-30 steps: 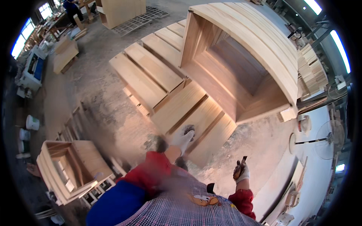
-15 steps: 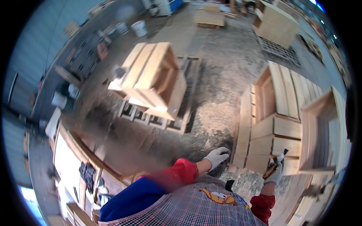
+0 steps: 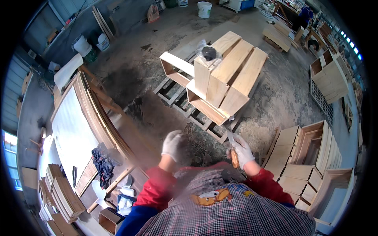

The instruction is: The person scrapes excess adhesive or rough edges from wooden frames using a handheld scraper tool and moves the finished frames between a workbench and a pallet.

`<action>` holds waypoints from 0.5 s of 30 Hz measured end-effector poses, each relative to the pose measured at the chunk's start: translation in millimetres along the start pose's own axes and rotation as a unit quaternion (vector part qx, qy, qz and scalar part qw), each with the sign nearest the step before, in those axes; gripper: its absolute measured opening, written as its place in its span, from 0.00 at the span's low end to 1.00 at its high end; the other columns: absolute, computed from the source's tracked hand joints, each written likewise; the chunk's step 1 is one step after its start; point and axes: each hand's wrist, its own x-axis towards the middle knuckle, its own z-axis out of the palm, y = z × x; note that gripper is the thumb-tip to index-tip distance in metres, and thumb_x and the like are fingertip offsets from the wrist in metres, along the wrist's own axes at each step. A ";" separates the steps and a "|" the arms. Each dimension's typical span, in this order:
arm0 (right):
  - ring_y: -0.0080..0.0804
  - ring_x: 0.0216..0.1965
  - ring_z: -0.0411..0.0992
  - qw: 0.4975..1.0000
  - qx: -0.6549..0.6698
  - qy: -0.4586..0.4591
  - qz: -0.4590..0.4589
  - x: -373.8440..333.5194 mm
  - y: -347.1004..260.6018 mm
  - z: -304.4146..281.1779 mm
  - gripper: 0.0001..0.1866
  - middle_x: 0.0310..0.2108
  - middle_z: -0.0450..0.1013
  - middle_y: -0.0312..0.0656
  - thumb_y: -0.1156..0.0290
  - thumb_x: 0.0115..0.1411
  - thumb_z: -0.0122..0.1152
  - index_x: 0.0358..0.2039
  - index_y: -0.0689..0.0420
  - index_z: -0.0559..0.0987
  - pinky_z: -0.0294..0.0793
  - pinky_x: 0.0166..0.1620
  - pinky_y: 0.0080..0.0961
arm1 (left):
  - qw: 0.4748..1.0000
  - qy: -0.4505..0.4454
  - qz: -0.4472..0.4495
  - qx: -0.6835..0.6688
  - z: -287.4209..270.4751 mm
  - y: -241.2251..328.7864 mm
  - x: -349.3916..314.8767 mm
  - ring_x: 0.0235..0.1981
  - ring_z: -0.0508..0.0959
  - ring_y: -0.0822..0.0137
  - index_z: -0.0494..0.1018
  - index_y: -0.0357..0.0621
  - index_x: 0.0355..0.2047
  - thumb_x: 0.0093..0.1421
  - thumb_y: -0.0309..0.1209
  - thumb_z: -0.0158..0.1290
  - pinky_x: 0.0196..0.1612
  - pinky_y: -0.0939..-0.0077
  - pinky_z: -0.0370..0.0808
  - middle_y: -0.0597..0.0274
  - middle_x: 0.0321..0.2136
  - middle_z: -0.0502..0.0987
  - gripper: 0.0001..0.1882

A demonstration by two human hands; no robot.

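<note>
My right hand (image 3: pixel 243 150), in a white glove, grips a putty knife (image 3: pixel 235 158) by its wooden handle; its flat metal blade points up and away from me. My left hand (image 3: pixel 172 146), also gloved, is raised at the left, apart from everything; blur smears its fingers. Beyond both hands, pale wooden drawers (image 3: pixel 232 78) are stacked on a slatted pallet (image 3: pixel 204 125). A dark round item in clear plastic (image 3: pixel 208 53) lies on top of the stack.
At my left stands a white-topped workbench (image 3: pixel 75 122) with a crumpled black bag (image 3: pixel 103 167). More wooden drawers (image 3: pixel 289 157) are piled at my right. White buckets (image 3: pixel 204 9) stand far off. A person in blue (image 3: pixel 305 16) is at the far right.
My view has swung left, bringing the pallet stack to the front and the workbench further into sight. My right hand has come inward from the right-hand drawers, still holding the knife. My left hand has risen.
</note>
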 end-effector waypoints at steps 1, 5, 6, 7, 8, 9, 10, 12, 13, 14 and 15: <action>0.31 0.23 0.72 0.999 -0.021 -0.020 0.014 19.2 -3.7 14.7 0.23 0.32 0.72 0.43 0.72 0.62 0.48 0.58 0.56 0.60 0.74 0.25 0.26 | 0.999 0.015 0.028 -0.016 -26.2 -1.5 15.7 0.32 0.75 0.68 0.67 0.41 0.46 0.60 0.27 0.47 0.37 0.71 0.75 0.61 0.35 0.73 0.13; 0.26 0.22 0.71 0.995 -0.065 -0.075 0.029 88.7 -10.9 64.0 0.19 0.34 0.73 0.42 0.73 0.62 0.47 0.54 0.56 0.64 0.72 0.25 0.21 | 0.990 0.087 0.007 -0.107 -73.4 4.0 45.1 0.31 0.75 0.64 0.65 0.43 0.47 0.60 0.29 0.46 0.36 0.65 0.76 0.61 0.34 0.72 0.15; 0.23 0.22 0.71 0.992 -0.088 -0.071 0.046 103.7 -11.6 79.0 0.18 0.33 0.73 0.42 0.74 0.62 0.46 0.54 0.56 0.65 0.71 0.24 0.19 | 0.986 0.107 -0.002 -0.125 -84.3 1.9 53.5 0.31 0.75 0.64 0.65 0.44 0.47 0.60 0.29 0.47 0.35 0.64 0.76 0.60 0.34 0.73 0.14; 0.23 0.22 0.71 0.990 -0.093 -0.092 0.047 120.2 -10.4 88.6 0.18 0.33 0.73 0.41 0.74 0.62 0.45 0.53 0.56 0.65 0.71 0.23 0.18 | 0.982 0.125 -0.012 -0.142 -92.9 0.0 64.0 0.30 0.75 0.63 0.65 0.44 0.47 0.60 0.29 0.47 0.35 0.64 0.76 0.60 0.33 0.73 0.14; 0.23 0.21 0.71 0.987 -0.098 -0.115 0.046 139.4 -12.6 100.0 0.18 0.33 0.73 0.41 0.74 0.62 0.45 0.53 0.56 0.65 0.70 0.23 0.18 | 0.978 0.126 -0.021 -0.166 -97.3 5.1 75.6 0.31 0.75 0.62 0.66 0.45 0.46 0.59 0.30 0.48 0.35 0.63 0.77 0.60 0.33 0.73 0.14; 0.23 0.21 0.70 0.984 -0.102 -0.138 0.045 157.5 -16.0 110.6 0.18 0.33 0.73 0.41 0.74 0.62 0.45 0.53 0.56 0.65 0.70 0.23 0.18 | 0.975 0.129 -0.029 -0.177 -100.5 10.4 88.6 0.30 0.75 0.61 0.66 0.46 0.46 0.59 0.30 0.48 0.35 0.63 0.77 0.60 0.32 0.73 0.14; 0.23 0.21 0.70 0.982 -0.116 -0.130 0.071 169.6 -19.2 119.0 0.17 0.33 0.73 0.41 0.74 0.62 0.45 0.53 0.56 0.65 0.69 0.22 0.18 | 0.973 0.132 -0.038 -0.187 -102.5 15.9 102.8 0.30 0.75 0.61 0.66 0.46 0.45 0.59 0.30 0.48 0.35 0.63 0.77 0.60 0.32 0.73 0.14; 0.23 0.21 0.70 0.976 -0.130 -0.144 0.099 204.6 -25.8 130.5 0.17 0.33 0.73 0.41 0.73 0.62 0.45 0.53 0.58 0.65 0.71 0.23 0.18 | 0.967 0.137 -0.047 -0.211 -107.8 25.4 140.1 0.30 0.76 0.60 0.67 0.46 0.44 0.59 0.30 0.48 0.35 0.62 0.77 0.59 0.32 0.73 0.13; 0.23 0.21 0.70 0.972 -0.145 -0.155 0.104 223.5 -32.6 135.0 0.18 0.33 0.73 0.42 0.73 0.63 0.46 0.54 0.58 0.64 0.72 0.24 0.19 | 0.964 0.137 -0.052 -0.222 -113.5 24.6 169.1 0.31 0.76 0.59 0.68 0.46 0.43 0.59 0.30 0.48 0.35 0.62 0.77 0.59 0.31 0.74 0.12; 0.22 0.21 0.70 0.969 -0.177 -0.144 0.097 235.7 -44.7 144.8 0.19 0.34 0.73 0.42 0.73 0.63 0.46 0.54 0.59 0.63 0.72 0.23 0.18 | 0.962 0.139 -0.066 -0.224 -121.1 30.0 191.1 0.31 0.76 0.58 0.69 0.47 0.43 0.58 0.30 0.48 0.35 0.63 0.77 0.59 0.31 0.74 0.11; 0.21 0.21 0.69 0.969 -0.176 -0.136 0.104 249.6 -50.2 148.8 0.19 0.34 0.73 0.41 0.73 0.63 0.45 0.54 0.59 0.63 0.72 0.23 0.17 | 0.963 0.137 -0.065 -0.222 -110.5 47.2 204.5 0.31 0.76 0.58 0.69 0.47 0.42 0.58 0.30 0.48 0.35 0.62 0.77 0.60 0.31 0.74 0.11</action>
